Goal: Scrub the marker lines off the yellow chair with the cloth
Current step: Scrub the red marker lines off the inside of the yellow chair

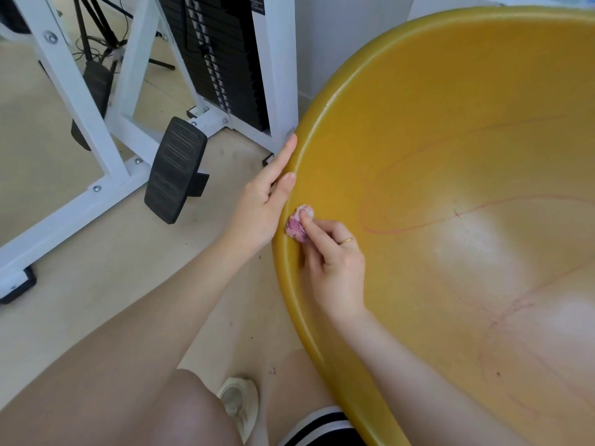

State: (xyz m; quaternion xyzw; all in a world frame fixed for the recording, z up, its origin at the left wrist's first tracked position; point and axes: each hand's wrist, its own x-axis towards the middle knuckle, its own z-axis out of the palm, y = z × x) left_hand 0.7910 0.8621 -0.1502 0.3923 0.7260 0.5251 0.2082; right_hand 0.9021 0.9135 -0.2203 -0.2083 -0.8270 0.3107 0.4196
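Note:
The yellow chair (450, 123) is a big round shell that fills the right side of the view. Faint red marker lines (418, 225) loop across its inner surface. My right hand (335, 262) pinches a small wadded cloth (297, 225), stained pink, and presses it against the inside of the shell just below the left rim. My left hand (267, 201) rests on the outside of that rim, fingers straight along the edge and thumb lying on the rim.
A white-framed weight machine (128, 101) with a black weight stack (225, 59) and a black foot pedal (174, 170) stands on the pale floor to the left. My knee and a white shoe (240, 403) are at the bottom.

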